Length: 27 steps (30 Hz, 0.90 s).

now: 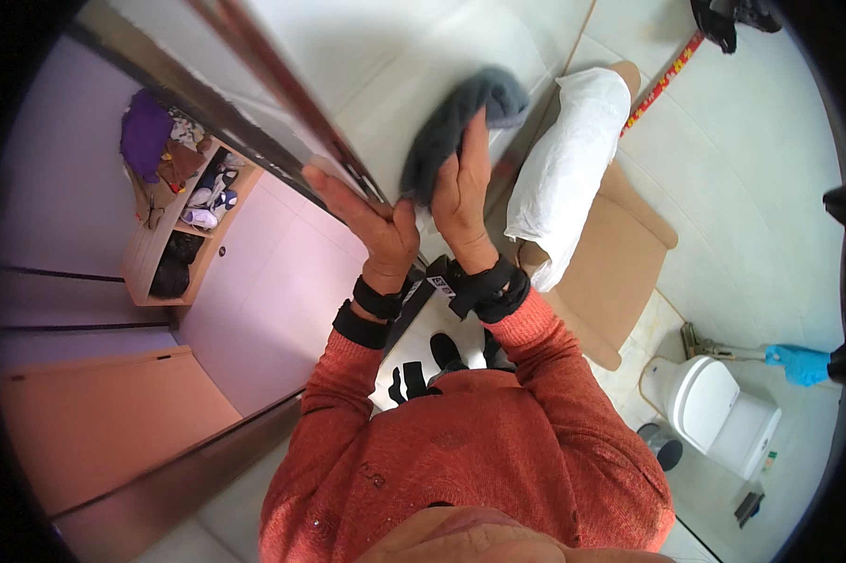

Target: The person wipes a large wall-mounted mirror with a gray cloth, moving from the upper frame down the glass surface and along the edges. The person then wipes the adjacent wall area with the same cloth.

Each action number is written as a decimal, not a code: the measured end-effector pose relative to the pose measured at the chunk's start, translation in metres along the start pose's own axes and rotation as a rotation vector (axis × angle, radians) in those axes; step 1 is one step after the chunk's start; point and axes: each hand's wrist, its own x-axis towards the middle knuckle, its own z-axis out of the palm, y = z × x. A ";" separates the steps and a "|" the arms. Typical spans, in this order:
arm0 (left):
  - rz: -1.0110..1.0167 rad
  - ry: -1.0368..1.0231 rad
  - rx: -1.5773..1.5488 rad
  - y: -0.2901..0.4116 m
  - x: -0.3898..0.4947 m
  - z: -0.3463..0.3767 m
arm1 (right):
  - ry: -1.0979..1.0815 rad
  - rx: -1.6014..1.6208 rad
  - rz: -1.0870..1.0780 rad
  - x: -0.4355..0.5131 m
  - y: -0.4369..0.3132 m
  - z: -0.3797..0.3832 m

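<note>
My right hand (pixel 460 200) holds a dark grey cloth (pixel 445 130) against a pale, glossy tiled surface (pixel 387 70). The cloth is bunched over the fingers, and its far end curls over to the right. My left hand (pixel 380 236) grips the narrow brown edge (pixel 303 116) of a door or frame, its fingers on the left side and the thumb on the right, close to the cloth. Black straps circle both wrists, below the orange-red sweater sleeves.
Right of my right hand stands a brown padded chair (pixel 606 239) with a white plastic-wrapped roll (pixel 567 165) across it. Farther right are a toilet (pixel 708 405) and a blue bag (pixel 799 364). Beyond the doorway on the left, a wooden shelf unit (pixel 204 260) holds shoes (pixel 208 207).
</note>
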 end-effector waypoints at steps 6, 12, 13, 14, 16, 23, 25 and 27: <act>0.155 0.053 0.061 -0.006 -0.003 0.003 | -0.073 0.002 -0.521 0.103 -0.106 0.006; 0.057 0.091 0.005 -0.004 -0.010 0.008 | 0.019 -0.114 -0.682 0.114 -0.123 0.013; 0.019 0.090 0.015 -0.004 -0.010 0.010 | -0.025 -0.154 -0.633 0.103 -0.119 0.013; 0.044 0.111 0.016 -0.006 -0.011 0.012 | -0.006 -0.176 -0.654 0.088 -0.114 0.012; 0.028 0.146 0.034 -0.008 -0.011 0.016 | -0.116 -0.188 -0.588 0.061 -0.106 0.007; -0.002 0.083 0.055 -0.006 -0.008 0.011 | -0.038 -0.094 -0.553 0.069 -0.102 0.001; 0.143 0.095 0.125 -0.002 -0.005 0.005 | -0.007 -0.148 -0.538 0.110 -0.114 0.003; 0.165 0.068 0.162 0.002 -0.001 0.001 | 0.097 -0.185 -0.768 0.165 -0.135 0.006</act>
